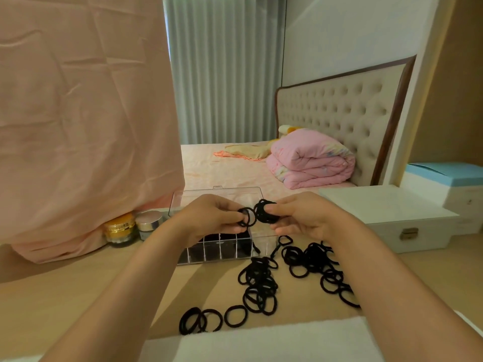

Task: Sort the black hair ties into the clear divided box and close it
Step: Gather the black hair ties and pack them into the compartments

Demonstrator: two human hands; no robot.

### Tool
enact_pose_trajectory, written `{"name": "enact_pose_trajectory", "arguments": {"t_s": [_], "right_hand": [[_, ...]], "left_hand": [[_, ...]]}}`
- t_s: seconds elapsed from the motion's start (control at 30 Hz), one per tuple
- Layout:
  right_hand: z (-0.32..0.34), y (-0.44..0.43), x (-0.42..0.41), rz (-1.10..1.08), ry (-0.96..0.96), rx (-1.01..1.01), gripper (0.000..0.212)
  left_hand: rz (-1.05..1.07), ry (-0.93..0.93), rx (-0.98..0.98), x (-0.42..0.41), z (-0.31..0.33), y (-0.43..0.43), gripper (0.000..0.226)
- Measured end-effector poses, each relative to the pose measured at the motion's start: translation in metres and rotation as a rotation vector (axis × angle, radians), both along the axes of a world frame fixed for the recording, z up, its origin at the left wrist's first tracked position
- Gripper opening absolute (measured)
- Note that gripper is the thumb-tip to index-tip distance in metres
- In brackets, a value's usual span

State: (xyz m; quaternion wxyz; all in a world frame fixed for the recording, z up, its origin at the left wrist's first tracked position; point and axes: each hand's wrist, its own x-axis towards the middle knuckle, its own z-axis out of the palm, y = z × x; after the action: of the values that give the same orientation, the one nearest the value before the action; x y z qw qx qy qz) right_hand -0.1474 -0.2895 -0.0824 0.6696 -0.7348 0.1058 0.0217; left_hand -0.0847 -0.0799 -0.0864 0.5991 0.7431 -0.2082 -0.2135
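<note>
Bedroom walls and a pale pleated curtain fill the background, with a large pink sheet draped over the upper left of the frame. At centre right is a bed with a tufted headboard, and a folded pink quilt lies against it. Across the lower half runs a wooden table, with a strip of white cloth along its bottom edge. A white latched case sits at the right. The clear divided box stands at the centre of the table with its lid tipped up behind it; some compartments show dark contents. Loose black hair ties lie scattered on the table below and to the right of the box, none touching its front wall except perhaps one at its right corner. Both hands are raised above the box. The left hand has a narrow grip, pinching a single tie between thumb and fingertips. The right hand grips a bunch of ties, just beside the single one. At lower left, against the sheet, stand a gold jar and a silver jar.
</note>
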Motion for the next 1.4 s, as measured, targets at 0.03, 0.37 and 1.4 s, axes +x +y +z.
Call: {"name": "enact_pose_trajectory", "arguments": {"t_s": [0.03, 0.37, 1.4], "right_hand": [[-0.001, -0.002, 0.001, -0.011, -0.007, -0.007, 0.028], [0.003, 0.021, 0.002, 0.075, -0.086, 0.004, 0.036], [-0.009, 0.032, 0.026, -0.2, -0.122, -0.763, 0.013]], "left_hand": [[0.047, 0.003, 0.002, 0.003, -0.002, 0.0, 0.012], [0.091, 0.003, -0.07, 0.001, -0.002, -0.01, 0.015], [-0.007, -0.661, 0.489, 0.021, -0.024, 0.006, 0.051]]}}
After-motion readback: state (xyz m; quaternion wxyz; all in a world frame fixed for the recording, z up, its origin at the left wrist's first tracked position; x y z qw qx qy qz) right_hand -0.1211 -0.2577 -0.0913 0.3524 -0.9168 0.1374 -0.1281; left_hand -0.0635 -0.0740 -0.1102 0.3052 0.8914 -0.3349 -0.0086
